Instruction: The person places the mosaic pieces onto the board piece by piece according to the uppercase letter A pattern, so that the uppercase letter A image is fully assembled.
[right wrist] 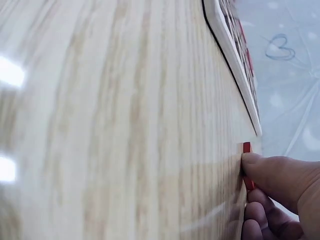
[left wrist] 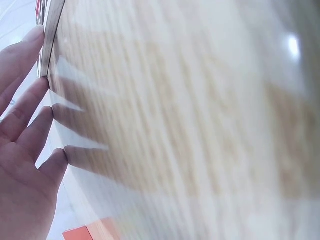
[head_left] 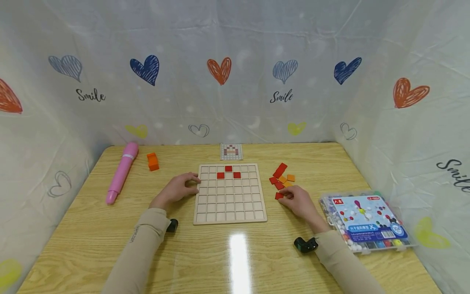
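Observation:
A wooden grid board (head_left: 229,195) lies on the table with three red tiles in its upper squares, one in the top row and two in the row below. At its left edge rests my left hand (head_left: 180,188), fingertips and thumb touching the frame; the left wrist view shows those fingers (left wrist: 31,120) fairly straight. To the right of the board, my right hand (head_left: 299,201) pinches a red square tile (head_left: 279,196) between thumb and fingers, low by the tabletop. Just beyond it lies a loose group of red tiles (head_left: 280,170) and orange tiles (head_left: 291,178).
A small printed pattern card (head_left: 231,151) lies behind the board. Toward the left are a pink pen-shaped object (head_left: 123,173) and a stack of orange tiles (head_left: 152,161). A clear plastic case (head_left: 367,220) with a molecule-model label sits near the right arm. Printed cloth surrounds the table.

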`<control>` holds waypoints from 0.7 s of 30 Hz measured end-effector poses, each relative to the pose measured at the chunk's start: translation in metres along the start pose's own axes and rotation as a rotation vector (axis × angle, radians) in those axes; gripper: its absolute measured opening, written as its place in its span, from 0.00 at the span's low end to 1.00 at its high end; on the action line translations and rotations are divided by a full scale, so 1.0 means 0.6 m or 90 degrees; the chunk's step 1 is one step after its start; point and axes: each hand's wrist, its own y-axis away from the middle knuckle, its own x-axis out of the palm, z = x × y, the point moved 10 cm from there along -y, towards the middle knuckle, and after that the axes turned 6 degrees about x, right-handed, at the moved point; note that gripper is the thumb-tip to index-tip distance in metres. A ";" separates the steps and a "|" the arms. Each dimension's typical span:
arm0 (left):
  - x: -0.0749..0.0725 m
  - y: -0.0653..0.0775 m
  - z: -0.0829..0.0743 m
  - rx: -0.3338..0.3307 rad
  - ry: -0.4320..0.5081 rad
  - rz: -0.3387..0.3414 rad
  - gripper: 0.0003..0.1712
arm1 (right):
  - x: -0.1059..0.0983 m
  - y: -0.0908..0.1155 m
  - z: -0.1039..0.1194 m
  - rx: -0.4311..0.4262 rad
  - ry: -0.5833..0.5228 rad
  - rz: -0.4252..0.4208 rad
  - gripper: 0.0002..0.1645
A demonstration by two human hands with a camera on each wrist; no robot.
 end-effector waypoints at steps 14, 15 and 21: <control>0.002 0.001 0.002 0.003 0.002 -0.001 0.18 | 0.012 0.007 0.009 -0.010 0.002 0.046 0.15; 0.002 0.002 0.001 0.003 0.002 -0.001 0.18 | 0.013 0.008 0.011 -0.009 0.001 0.050 0.15; -0.001 0.001 -0.002 0.004 0.004 -0.004 0.17 | 0.012 0.010 0.021 0.006 -0.014 0.053 0.18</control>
